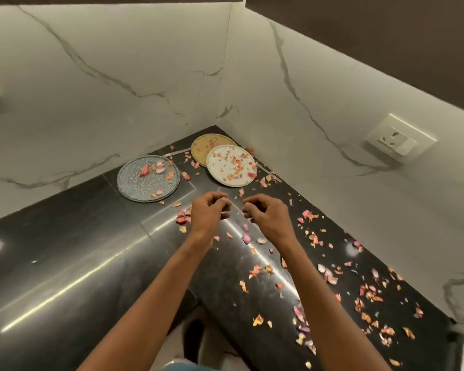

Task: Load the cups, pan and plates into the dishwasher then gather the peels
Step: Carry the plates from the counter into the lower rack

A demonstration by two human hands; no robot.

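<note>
Head view looks down on a black countertop (65,263) strewn with onion peels (370,293), thickest to the right of the white plate (231,165) and nearer the camera. Both hands hover just in front of that white plate: the left hand (209,211) has its fingers curled, seemingly pinching a small pale peel, while the right hand (266,212) is curled too, though whether it grips anything I cannot tell. A tan plate (201,148) lies partly under the white plate toward the corner, and a grey speckled plate (148,178) sits to its left, all three carrying peels.
</note>
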